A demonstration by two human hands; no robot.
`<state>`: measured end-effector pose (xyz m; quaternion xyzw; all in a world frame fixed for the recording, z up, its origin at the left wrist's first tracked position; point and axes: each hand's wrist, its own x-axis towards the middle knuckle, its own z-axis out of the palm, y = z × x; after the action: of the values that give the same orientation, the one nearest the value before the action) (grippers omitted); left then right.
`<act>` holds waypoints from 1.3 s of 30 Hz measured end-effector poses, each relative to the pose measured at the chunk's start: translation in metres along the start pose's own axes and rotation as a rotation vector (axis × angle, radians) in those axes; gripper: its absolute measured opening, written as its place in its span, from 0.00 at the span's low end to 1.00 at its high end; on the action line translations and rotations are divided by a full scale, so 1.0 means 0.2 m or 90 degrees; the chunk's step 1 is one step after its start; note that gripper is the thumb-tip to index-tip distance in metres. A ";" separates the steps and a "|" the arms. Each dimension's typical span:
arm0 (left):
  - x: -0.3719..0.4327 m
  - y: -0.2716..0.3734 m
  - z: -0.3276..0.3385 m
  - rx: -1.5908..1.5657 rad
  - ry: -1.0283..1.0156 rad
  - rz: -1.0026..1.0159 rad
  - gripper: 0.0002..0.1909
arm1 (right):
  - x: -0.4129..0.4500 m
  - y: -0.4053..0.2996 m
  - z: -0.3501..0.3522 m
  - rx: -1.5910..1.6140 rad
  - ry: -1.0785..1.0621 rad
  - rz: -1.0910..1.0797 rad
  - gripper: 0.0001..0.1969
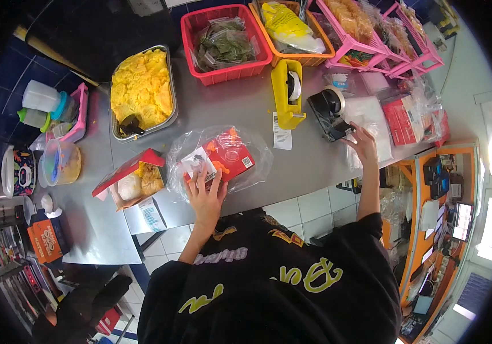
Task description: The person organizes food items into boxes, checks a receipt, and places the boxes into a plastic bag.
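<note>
My left hand (206, 187) lies with fingers spread on a closed red cardboard food box (234, 159). Clear plastic film or a bag (256, 170) surrounds that box on the steel worktop (211, 105). My right hand (363, 144) reaches the front end of a black tape dispenser (326, 116); whether its fingertips pinch a strip of tape is too small to tell. Left of my left hand stands an open red-lidded box (128, 167) holding a white mound of rice (129, 187) and browned food (151, 178). A printed paper slip (151, 215) hangs by its front.
A metal tray of yellow scrambled egg (140, 86) holds a black scoop. Behind are a red basket of bagged leaves (190, 56), an orange basket (304, 60) and pink racks (379, 51). A yellow tape dispenser (281, 92) and plastic bags (370, 116) sit right. Another person (78, 305) is lower left.
</note>
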<state>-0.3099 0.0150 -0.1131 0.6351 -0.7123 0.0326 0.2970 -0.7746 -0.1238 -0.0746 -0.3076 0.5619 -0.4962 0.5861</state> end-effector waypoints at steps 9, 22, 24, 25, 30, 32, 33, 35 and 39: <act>0.04 0.03 -0.03 0.005 -0.003 -0.002 0.24 | 0.03 0.30 -0.13 -0.182 0.060 -0.250 0.07; 0.01 0.01 0.00 -0.004 -0.025 -0.037 0.23 | -0.72 0.52 1.20 -0.040 -0.025 -0.071 0.04; 0.00 0.01 0.01 0.003 -0.027 -0.033 0.23 | -0.73 0.61 1.37 -0.054 -0.103 -0.065 0.08; 0.01 0.01 0.01 0.006 -0.020 -0.024 0.23 | -0.72 0.64 1.40 -0.053 -0.104 -0.066 0.08; -0.01 0.00 0.00 0.002 -0.051 -0.019 0.22 | -0.65 0.71 1.44 -0.115 -0.098 -0.026 0.22; -0.03 -0.03 -0.01 0.080 -0.107 0.066 0.24 | -0.65 0.73 1.42 -0.123 -0.104 -0.040 0.23; -0.02 -0.03 -0.04 0.084 -0.107 0.060 0.24 | -0.63 0.75 1.40 -0.156 -0.112 -0.075 0.23; 0.01 -0.01 -0.11 0.100 -0.193 0.108 0.27 | -0.60 0.80 1.37 -0.190 -0.130 -0.108 0.24; -0.01 -0.01 -0.09 0.066 -0.219 0.060 0.29 | -0.57 0.81 1.36 -0.311 -0.161 -0.319 0.26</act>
<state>-0.3002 0.0242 -0.0995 0.6118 -0.7788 -0.0258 0.1360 -0.4606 -0.0190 -0.1342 -0.6252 0.4944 -0.4335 0.4204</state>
